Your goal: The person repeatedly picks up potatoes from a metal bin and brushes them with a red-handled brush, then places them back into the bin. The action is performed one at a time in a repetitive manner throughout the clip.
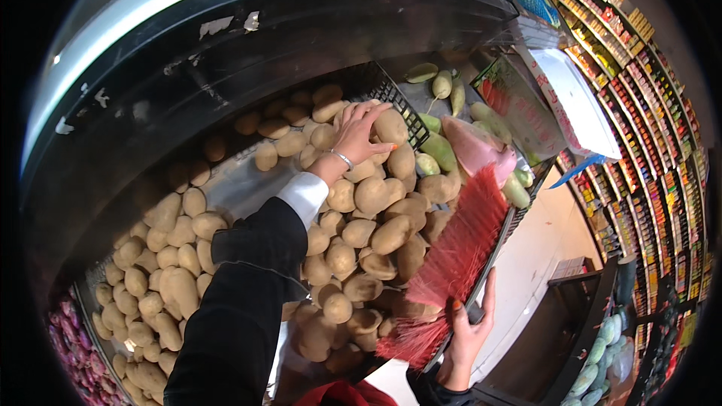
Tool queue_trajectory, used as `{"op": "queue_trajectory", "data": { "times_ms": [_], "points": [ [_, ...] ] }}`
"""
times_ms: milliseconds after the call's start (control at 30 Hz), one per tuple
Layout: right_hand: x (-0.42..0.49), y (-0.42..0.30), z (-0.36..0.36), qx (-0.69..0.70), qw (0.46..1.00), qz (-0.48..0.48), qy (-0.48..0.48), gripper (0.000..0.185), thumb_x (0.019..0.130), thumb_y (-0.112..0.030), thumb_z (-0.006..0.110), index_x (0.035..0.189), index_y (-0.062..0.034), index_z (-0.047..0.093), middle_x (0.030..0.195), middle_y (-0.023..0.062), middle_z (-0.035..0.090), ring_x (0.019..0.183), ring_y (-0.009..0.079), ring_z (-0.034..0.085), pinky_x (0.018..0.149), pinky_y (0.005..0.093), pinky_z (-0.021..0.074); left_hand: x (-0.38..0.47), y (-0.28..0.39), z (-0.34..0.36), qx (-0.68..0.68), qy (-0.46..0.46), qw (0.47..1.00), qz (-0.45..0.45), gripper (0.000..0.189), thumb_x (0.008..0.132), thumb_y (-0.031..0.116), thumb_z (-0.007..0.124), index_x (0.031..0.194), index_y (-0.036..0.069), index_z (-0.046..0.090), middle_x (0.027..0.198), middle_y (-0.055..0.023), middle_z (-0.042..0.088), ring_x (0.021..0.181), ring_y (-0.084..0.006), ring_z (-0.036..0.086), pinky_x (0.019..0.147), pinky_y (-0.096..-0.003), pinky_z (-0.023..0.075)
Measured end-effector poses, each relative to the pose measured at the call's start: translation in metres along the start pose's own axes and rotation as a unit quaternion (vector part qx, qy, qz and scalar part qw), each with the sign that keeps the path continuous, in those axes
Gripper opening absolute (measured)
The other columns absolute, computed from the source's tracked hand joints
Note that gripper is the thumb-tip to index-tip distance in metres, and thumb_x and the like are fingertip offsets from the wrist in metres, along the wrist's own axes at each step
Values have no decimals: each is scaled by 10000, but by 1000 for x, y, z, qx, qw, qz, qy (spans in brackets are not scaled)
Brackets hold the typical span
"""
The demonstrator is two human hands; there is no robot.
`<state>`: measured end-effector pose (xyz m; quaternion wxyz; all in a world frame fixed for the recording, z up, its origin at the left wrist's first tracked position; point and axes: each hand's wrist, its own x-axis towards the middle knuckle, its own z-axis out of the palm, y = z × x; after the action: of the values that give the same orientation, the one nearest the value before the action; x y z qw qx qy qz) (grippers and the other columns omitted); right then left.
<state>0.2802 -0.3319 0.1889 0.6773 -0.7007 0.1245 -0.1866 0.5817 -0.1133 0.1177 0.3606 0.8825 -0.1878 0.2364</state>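
My left hand point(361, 132) reaches over a heap of potatoes point(369, 197). Its fingers and thumb curve around the side of a large potato point(390, 127) at the top of the heap, beside a black plastic crate's lattice wall point(401, 104). Lower right, my right hand point(467, 338) grips a red-bristled brush point(459, 231) by its dark back. The brush slants along the front edge of the display, its bristles lying against the nearest potatoes. Part of the right hand's grip is hidden behind the brush.
More potatoes point(169, 270) fill the left side, with purple-red onions point(79, 349) beyond. Green radishes point(440, 149) and a pink plastic bag point(471, 144) lie past the crate wall. A dark overhang point(316, 17) spans the back. Stocked shelves point(648, 141) stand at right.
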Motion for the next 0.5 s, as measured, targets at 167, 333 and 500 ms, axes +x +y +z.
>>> {"op": "queue_trajectory", "data": {
  "times_ms": [167, 333, 500],
  "points": [
    [-6, 5, -3, -5, 999, 35, -8, 753, 805, 20, 648, 1470, -20, 299, 1246, 83, 558, 971, 120, 564, 846, 243, 448, -44, -53, 9, -4, 147, 986, -77, 729, 727, 269, 771, 1363, 134, 441, 1331, -162, 438, 1266, -364, 365, 1075, -449, 303],
    [-2, 23, 23, -16, 999, -17, -44, 745, 792, 55, 615, 1466, -12, 306, 1243, 84, 549, 995, 125, 558, 868, 243, 442, -150, -171, -43, 141, 185, 929, -288, 645, 732, 159, 735, 1318, 130, 464, 1325, -178, 430, 1218, -382, 419, 1043, -437, 351],
    [-5, 7, 60, -38, 990, 50, -123, 765, 755, 76, 637, 1454, -39, 349, 1146, 76, 615, 931, 113, 571, 826, 222, 452, -142, -197, -53, 95, -28, 965, -242, 827, 643, 76, 765, 1375, 227, 409, 1399, -161, 360, 1285, -398, 357, 1056, -445, 378]
  ]
}}
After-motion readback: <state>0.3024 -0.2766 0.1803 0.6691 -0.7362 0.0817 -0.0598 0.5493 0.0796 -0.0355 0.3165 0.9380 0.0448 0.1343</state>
